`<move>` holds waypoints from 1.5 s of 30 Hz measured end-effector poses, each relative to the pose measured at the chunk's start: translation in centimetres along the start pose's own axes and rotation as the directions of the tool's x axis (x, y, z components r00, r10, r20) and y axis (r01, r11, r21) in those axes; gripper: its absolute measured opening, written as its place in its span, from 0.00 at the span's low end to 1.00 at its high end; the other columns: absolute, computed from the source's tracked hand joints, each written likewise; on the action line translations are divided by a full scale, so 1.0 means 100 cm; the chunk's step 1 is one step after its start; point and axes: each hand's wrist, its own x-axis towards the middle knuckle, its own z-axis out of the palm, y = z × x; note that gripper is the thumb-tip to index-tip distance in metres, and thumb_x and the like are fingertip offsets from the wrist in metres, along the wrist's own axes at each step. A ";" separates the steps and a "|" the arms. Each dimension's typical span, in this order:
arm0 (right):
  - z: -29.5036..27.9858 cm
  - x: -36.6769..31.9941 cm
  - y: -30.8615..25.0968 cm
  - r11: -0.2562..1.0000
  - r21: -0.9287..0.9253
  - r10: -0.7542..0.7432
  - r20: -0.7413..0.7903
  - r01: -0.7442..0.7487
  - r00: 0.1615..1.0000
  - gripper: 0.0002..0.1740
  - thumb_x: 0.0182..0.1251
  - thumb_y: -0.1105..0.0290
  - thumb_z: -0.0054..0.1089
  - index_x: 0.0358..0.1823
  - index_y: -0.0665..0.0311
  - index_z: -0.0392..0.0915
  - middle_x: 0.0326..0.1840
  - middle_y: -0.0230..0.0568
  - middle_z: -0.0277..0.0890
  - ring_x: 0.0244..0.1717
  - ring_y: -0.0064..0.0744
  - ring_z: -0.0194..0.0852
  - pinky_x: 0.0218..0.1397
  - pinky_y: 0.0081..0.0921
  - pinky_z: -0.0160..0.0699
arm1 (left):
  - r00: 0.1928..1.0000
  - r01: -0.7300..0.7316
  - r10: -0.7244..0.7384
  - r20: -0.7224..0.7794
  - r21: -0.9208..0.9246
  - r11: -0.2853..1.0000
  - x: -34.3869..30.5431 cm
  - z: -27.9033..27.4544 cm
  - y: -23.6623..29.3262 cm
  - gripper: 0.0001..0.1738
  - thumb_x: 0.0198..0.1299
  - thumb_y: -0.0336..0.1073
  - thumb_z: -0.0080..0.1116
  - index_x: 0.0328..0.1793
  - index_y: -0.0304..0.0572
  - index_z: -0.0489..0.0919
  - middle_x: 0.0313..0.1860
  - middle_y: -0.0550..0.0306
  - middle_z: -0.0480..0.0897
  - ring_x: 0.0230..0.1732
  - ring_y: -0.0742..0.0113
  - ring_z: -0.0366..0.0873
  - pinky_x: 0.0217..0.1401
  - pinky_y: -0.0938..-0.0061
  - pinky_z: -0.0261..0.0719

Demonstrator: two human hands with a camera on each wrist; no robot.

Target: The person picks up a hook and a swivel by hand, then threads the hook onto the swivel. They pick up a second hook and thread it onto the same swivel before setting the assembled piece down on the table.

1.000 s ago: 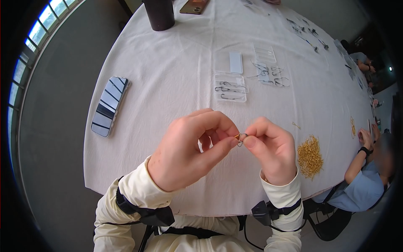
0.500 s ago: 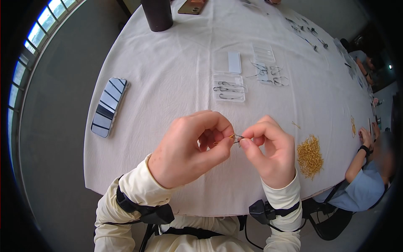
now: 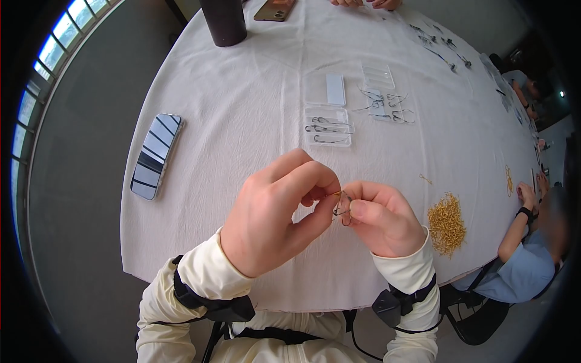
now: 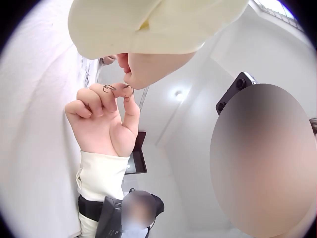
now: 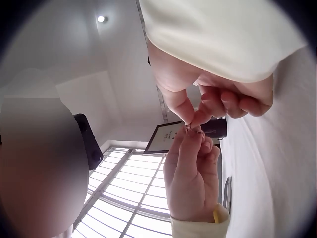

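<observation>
"One left hand (image 3: 275,215): state of grip?"

"Thumb and forefinger pinching a small gold-coloured metal piece (image 3: 337,194)."

"Right hand (image 3: 387,219)?"

"Pinching a dark metal hook with curved points (image 3: 342,212), above the white cloth-covered bench (image 3: 200,199)."

"Piece and hook joined?"

"Cannot tell; close together between the fingertips."

"Farther out?"

"Loose heap of small gold-coloured metal pieces (image 3: 447,225), right of the right hand. Open clear plastic case with dark hooks (image 3: 328,138), beyond the hands. Glossy rectangular phone (image 3: 156,156), well to the left."
</observation>
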 end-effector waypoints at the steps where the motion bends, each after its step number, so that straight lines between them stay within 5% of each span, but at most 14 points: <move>1: 0.000 0.000 0.001 1.000 0.021 0.006 -0.005 -0.006 1.000 0.16 0.71 0.69 0.58 0.51 0.76 0.77 0.45 0.34 0.77 0.48 0.19 0.69 0.55 0.20 0.67 | 1.000 0.000 0.000 0.001 0.000 1.000 0.000 0.000 0.000 0.07 0.52 0.19 0.63 0.37 0.34 0.80 0.32 0.59 0.78 0.27 0.74 0.76 0.30 0.79 0.74; 6: -0.001 0.002 0.003 0.998 0.055 -0.013 -0.020 0.014 1.000 0.15 0.71 0.70 0.58 0.50 0.76 0.78 0.45 0.34 0.78 0.47 0.19 0.70 0.54 0.20 0.68 | 0.999 -0.034 0.034 -0.004 0.028 0.999 0.000 0.002 0.001 0.07 0.53 0.20 0.66 0.38 0.35 0.81 0.32 0.59 0.78 0.27 0.73 0.76 0.29 0.79 0.74; 12: 0.006 0.001 0.001 0.971 -0.221 -0.130 -0.151 0.095 0.980 0.12 0.71 0.72 0.59 0.49 0.74 0.80 0.41 0.34 0.80 0.44 0.18 0.74 0.49 0.17 0.71 | 1.000 -0.015 0.015 0.011 0.008 1.000 0.000 0.000 0.002 0.08 0.53 0.19 0.66 0.39 0.35 0.82 0.32 0.59 0.79 0.27 0.73 0.76 0.30 0.79 0.75; 17: 0.000 -0.002 -0.006 0.977 -0.208 -0.060 -0.044 0.049 0.997 0.11 0.69 0.71 0.59 0.46 0.73 0.79 0.37 0.29 0.76 0.39 0.15 0.69 0.45 0.16 0.68 | 1.000 -0.006 0.007 -0.007 0.006 1.000 0.000 -0.001 0.002 0.09 0.53 0.19 0.67 0.40 0.35 0.83 0.32 0.59 0.79 0.28 0.73 0.77 0.31 0.79 0.75; 21: 0.007 -0.005 -0.013 0.947 -0.319 -0.081 -0.113 0.041 0.990 0.09 0.66 0.71 0.61 0.42 0.71 0.79 0.35 0.27 0.74 0.36 0.15 0.65 0.41 0.16 0.65 | 1.000 0.017 -0.017 0.002 0.011 1.000 0.002 -0.007 0.002 0.10 0.53 0.19 0.68 0.40 0.37 0.85 0.33 0.59 0.79 0.31 0.72 0.78 0.33 0.79 0.76; 23: 0.007 -0.004 -0.010 0.745 -0.653 -0.281 -0.123 0.136 0.952 0.05 0.61 0.74 0.64 0.37 0.68 0.80 0.32 0.28 0.73 0.32 0.17 0.63 0.38 0.18 0.65 | 1.000 -0.002 0.002 -0.003 0.013 1.000 0.002 -0.007 0.001 0.10 0.53 0.18 0.68 0.40 0.37 0.85 0.33 0.59 0.79 0.31 0.72 0.78 0.33 0.79 0.76; 24: 0.008 -0.004 -0.010 0.745 -0.653 -0.281 -0.124 0.135 0.952 0.05 0.61 0.74 0.64 0.37 0.68 0.80 0.32 0.28 0.73 0.32 0.17 0.63 0.38 0.18 0.65 | 1.000 -0.020 0.020 -0.008 0.015 1.000 0.002 -0.007 0.000 0.10 0.52 0.18 0.68 0.40 0.38 0.85 0.34 0.59 0.79 0.32 0.72 0.78 0.33 0.79 0.76; 26: 0.012 -0.004 -0.012 0.447 -0.863 -0.466 -0.001 0.234 0.885 0.04 0.57 0.78 0.66 0.33 0.66 0.80 0.30 0.30 0.71 0.29 0.20 0.61 0.35 0.19 0.65 | 1.000 -0.020 0.020 0.001 0.025 0.999 0.002 -0.009 0.000 0.10 0.53 0.17 0.67 0.40 0.38 0.85 0.34 0.59 0.79 0.32 0.72 0.78 0.33 0.79 0.76; 29: 0.018 -0.006 -0.014 0.390 -0.881 -0.502 0.041 0.269 0.864 0.05 0.56 0.79 0.65 0.33 0.65 0.79 0.29 0.31 0.70 0.29 0.21 0.62 0.35 0.20 0.65 | 1.000 -0.013 0.013 0.013 0.035 0.999 0.003 -0.012 0.003 0.10 0.54 0.17 0.65 0.39 0.38 0.85 0.35 0.58 0.79 0.32 0.71 0.78 0.34 0.78 0.77; 37: 0.011 -0.008 -0.015 0.513 -0.802 -0.457 0.046 0.306 0.888 0.04 0.59 0.78 0.66 0.34 0.65 0.80 0.31 0.31 0.73 0.29 0.19 0.64 0.35 0.19 0.66 | 0.997 0.034 -0.029 0.065 -0.065 0.997 0.003 -0.018 0.006 0.10 0.57 0.15 0.61 0.42 0.35 0.83 0.38 0.55 0.79 0.36 0.70 0.79 0.38 0.78 0.76; 42: 0.012 -0.009 -0.016 0.526 -0.801 -0.433 0.037 0.286 0.901 0.03 0.62 0.78 0.67 0.36 0.66 0.82 0.32 0.31 0.74 0.29 0.18 0.65 0.35 0.17 0.67 | 0.973 0.220 -0.188 0.135 -0.297 0.929 0.002 -0.022 0.009 0.09 0.62 0.16 0.58 0.47 0.32 0.77 0.43 0.56 0.79 0.44 0.73 0.77 0.50 0.77 0.76; 45: 0.012 -0.009 -0.016 0.545 -0.791 -0.427 0.023 0.277 0.904 0.03 0.62 0.78 0.67 0.36 0.66 0.82 0.32 0.31 0.74 0.29 0.17 0.66 0.34 0.17 0.67 | 0.978 0.206 -0.169 0.122 -0.426 0.881 0.002 -0.020 0.006 0.08 0.64 0.17 0.58 0.47 0.32 0.76 0.44 0.56 0.79 0.45 0.73 0.76 0.51 0.76 0.76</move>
